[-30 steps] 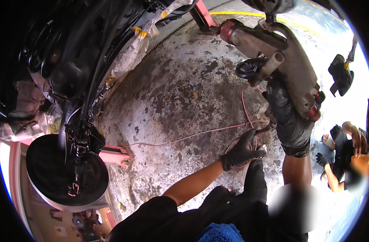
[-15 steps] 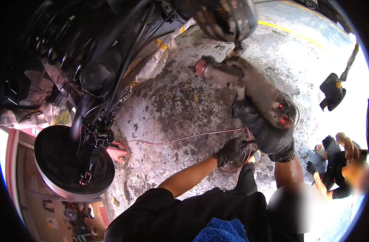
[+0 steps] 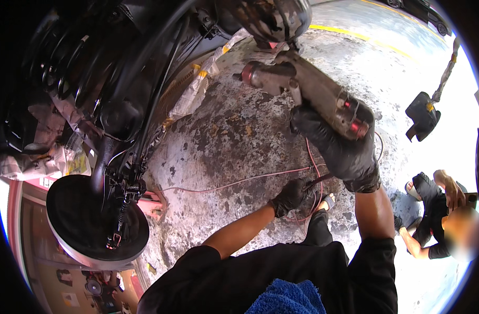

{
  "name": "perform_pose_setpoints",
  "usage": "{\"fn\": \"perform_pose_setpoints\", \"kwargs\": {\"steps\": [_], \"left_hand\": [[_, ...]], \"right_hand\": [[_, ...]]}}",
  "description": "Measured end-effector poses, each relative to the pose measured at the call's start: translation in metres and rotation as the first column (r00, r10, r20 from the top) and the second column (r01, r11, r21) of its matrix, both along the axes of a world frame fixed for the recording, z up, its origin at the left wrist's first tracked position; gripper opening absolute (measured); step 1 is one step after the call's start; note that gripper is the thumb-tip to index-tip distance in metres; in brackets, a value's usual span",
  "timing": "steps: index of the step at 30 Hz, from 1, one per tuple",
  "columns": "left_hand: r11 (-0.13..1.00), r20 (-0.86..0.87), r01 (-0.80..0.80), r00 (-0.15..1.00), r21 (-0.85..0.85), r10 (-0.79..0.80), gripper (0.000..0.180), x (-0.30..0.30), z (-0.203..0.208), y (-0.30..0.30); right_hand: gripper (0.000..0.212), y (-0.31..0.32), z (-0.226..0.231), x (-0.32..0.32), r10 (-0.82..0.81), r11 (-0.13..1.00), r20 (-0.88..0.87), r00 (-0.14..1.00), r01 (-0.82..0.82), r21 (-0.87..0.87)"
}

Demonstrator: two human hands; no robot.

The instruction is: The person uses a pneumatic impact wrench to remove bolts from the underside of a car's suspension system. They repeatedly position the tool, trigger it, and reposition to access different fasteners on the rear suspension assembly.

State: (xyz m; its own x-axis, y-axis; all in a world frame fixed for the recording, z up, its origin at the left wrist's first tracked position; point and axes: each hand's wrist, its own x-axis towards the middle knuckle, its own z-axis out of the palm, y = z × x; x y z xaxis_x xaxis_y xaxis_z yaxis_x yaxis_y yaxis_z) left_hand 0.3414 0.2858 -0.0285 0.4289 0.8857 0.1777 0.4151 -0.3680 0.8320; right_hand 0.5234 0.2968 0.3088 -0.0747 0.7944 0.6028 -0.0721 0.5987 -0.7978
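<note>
Above the stained concrete floor (image 3: 224,141), a grey impact wrench (image 3: 302,86) is gripped by the right hand (image 3: 336,144), its long axis running from lower right to upper left, nose pointing left. The red hose (image 3: 239,181) is grasped by the left hand (image 3: 291,196).

The floor (image 3: 234,131) is rough grey concrete with dark stains and worn spots. A yellow line (image 3: 354,35) runs across it far away. Bright sun falls on the right side. A person (image 3: 438,209) in black sits there on the ground.
</note>
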Motion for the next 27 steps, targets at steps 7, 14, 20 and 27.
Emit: {"fn": "perform_pose_setpoints", "kwargs": {"steps": [7,14,20,27], "left_hand": [[1.0,-0.049,0.014,0.999,0.005,-0.014,0.025,0.005,-0.002,0.015],[0.991,-0.164,0.021,0.986,-0.13,-0.042,0.027,0.003,0.028,0.021],[0.999,0.037,-0.004,0.999,-0.034,0.006,0.024,0.008,0.059,0.016],[0.998,-0.034,-0.004,0.999,-0.058,0.002,0.024,0.006,0.06,0.017]], "right_hand": [[0.03,0.029,0.002,0.009,-0.164,0.985,0.008,0.986,0.164,-0.051],[0.031,0.059,0.003,0.01,-0.216,0.976,-0.079,0.973,0.216,-0.013],[0.031,0.051,0.002,0.006,-0.155,0.987,-0.079,0.985,0.157,0.02],[0.043,0.052,0.007,0.015,0.253,0.932,-0.294,0.922,-0.314,-0.181]]}}
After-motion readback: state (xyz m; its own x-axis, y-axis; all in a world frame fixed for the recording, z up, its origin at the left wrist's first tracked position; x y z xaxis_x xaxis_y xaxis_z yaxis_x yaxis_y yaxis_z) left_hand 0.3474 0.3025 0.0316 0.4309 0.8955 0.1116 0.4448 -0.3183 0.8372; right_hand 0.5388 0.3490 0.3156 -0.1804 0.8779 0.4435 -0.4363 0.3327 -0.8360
